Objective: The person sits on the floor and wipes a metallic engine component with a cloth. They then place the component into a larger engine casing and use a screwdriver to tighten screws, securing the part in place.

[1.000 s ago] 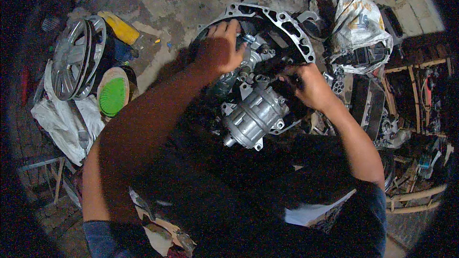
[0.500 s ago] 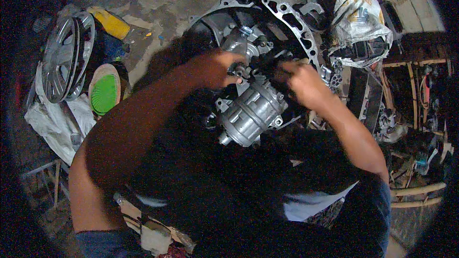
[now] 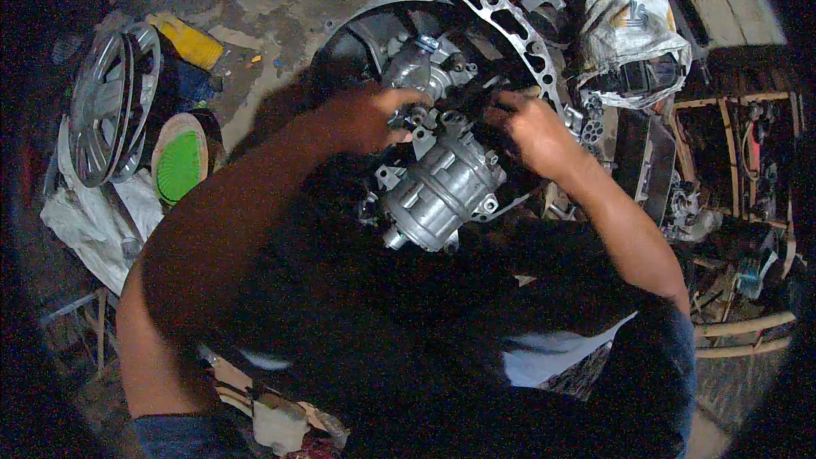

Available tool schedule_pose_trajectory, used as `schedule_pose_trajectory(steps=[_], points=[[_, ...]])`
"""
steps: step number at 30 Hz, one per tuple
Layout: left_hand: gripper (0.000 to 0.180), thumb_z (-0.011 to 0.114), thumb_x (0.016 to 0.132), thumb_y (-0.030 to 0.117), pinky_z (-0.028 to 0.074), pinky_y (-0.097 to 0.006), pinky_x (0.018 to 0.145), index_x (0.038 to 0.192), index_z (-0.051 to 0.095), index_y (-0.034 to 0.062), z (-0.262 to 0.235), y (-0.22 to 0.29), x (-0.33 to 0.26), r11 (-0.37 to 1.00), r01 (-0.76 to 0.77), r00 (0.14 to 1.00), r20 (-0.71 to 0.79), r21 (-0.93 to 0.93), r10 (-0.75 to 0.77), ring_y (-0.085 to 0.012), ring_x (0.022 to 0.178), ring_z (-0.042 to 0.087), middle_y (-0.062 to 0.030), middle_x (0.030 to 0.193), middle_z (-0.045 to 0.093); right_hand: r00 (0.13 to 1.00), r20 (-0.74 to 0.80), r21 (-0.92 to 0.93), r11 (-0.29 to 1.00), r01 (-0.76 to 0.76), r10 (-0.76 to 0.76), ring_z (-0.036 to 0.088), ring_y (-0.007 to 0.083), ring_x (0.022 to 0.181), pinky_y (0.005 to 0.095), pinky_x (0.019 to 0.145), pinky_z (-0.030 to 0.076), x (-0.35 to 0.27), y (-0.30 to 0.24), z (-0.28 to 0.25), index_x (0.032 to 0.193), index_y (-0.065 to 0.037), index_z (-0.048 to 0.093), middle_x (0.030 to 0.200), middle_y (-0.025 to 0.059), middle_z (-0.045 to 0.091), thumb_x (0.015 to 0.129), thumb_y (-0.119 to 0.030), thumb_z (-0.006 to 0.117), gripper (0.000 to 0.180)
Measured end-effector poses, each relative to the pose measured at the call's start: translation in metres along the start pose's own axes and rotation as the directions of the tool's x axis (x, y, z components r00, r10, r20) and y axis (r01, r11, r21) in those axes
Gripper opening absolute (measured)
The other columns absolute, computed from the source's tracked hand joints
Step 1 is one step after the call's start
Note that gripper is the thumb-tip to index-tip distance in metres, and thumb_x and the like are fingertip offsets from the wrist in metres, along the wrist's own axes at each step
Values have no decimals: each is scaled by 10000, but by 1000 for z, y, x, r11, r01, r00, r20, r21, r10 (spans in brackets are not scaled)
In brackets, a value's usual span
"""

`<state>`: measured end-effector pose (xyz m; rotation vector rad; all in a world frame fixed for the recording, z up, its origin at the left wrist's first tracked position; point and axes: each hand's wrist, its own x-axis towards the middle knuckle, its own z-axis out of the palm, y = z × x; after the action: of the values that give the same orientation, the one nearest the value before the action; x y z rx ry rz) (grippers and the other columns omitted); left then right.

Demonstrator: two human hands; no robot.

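Observation:
A silver, ribbed, cylindrical compressor (image 3: 442, 187) lies slanted in front of me, its short shaft end towards my lower left. Just beyond it sits a second silver metal part (image 3: 425, 72) with small fittings. My left hand (image 3: 378, 119) is closed, thumb and fingers pinched about a small round metal fitting (image 3: 416, 115) between the two parts. On the other side of the compressor's far end, my right hand (image 3: 540, 136) has its fingers curled together over dark parts. Shadow hides what these fingers hold, if anything.
A large, holed metal housing rim (image 3: 510, 17) arches around the far side. Wheel covers (image 3: 110, 106), a green-lined shoe-shaped thing (image 3: 181, 161) and a yellow piece (image 3: 191, 41) are at left. A white sack (image 3: 629, 34) stands far right, near a wooden rack (image 3: 731, 153).
The view has shifted slightly, so everything sits a little higher and further left. Both hands stay at the compressor's far end, the right fingers now curled more tightly.

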<state>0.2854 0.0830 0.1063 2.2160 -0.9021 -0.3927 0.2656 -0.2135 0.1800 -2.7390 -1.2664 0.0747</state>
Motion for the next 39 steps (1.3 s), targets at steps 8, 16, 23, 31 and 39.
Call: schedule_pose_trajectory(steps=[8,16,23,31,39], points=[[632,806,805,206,527,-471,959,1385,557,171,-7,9,-4,1000,27,998,58,-12,-26,-408,1088,666,-213,1189,686,981,144,56,988,-142,133,658,427,1030,462,893,553,5,-12,-11,1147,7,675,1175,244,638,734,-1,608,418],[652,800,808,186,513,-467,987,1404,539,161,-7,3,-8,999,13,998,62,-36,-10,-406,1123,656,-215,1222,676,977,141,-52,987,-151,157,661,423,1036,464,901,558,8,-27,-14,1244,-39,656,1248,238,620,735,45,576,522],[659,798,808,173,508,-458,996,1414,538,168,7,-12,-7,993,-33,999,-2,-112,33,-404,1140,649,-223,1260,660,983,60,-78,983,-168,173,712,390,861,498,764,597,2,-31,-1,1143,-54,681,1107,219,667,803,-64,607,348],[667,807,807,201,549,-454,871,1419,542,190,-6,4,-4,1000,21,996,89,-11,-20,-389,936,714,-250,969,714,936,131,21,943,-331,326,640,431,1077,462,949,536,9,-32,-13,1257,-13,625,1250,252,624,625,-33,792,654],[665,806,814,231,551,-464,860,1423,540,215,0,-5,-2,1000,11,996,84,6,-12,-394,923,713,-256,970,713,948,-75,311,910,-274,311,650,450,970,478,862,528,4,-17,-12,1138,-23,670,1045,248,683,798,-35,705,341]])
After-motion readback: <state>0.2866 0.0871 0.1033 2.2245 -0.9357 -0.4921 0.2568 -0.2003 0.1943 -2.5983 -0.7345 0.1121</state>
